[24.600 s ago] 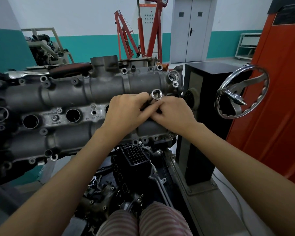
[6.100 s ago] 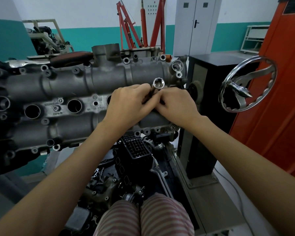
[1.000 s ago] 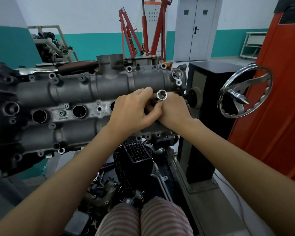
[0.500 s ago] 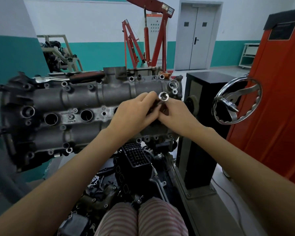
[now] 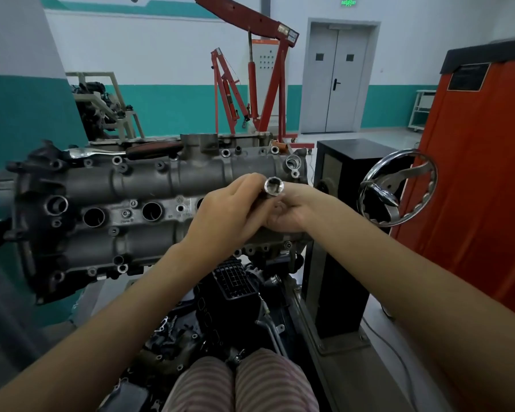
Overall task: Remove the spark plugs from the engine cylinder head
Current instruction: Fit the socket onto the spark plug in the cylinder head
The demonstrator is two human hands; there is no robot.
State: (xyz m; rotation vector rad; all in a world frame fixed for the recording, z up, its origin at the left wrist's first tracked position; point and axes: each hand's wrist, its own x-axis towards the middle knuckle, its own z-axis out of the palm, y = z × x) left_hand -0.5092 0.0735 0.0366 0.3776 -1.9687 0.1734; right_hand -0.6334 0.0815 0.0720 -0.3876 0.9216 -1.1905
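Socket: chrome socket [image 5: 274,186] with its open end toward the camera, held in front of the right end of the cylinder head, between both hands.
Left hand: left hand [image 5: 223,215] has its fingers curled round the socket's shaft from the left, the fingertips just beside the chrome rim.
Right hand: right hand [image 5: 295,211] grips the same tool from the right and below, thumb against it.
Cylinder head: grey cylinder head [image 5: 149,203] lies on its side on the stand, two round plug wells [image 5: 152,211] open and dark on the middle strip left of the hands; whether a spark plug sits in the socket cannot be told.
Ratchet: chrome-and-dark-handled tool [image 5: 125,151] rests along the top edge of the head, well apart from the hands.
Handwheel: chrome handwheel [image 5: 399,188] stands right of the hands, against a black cabinet [image 5: 336,233].
Background: red engine crane [image 5: 250,93] by the teal-banded wall, grey double door [image 5: 335,81] beyond.
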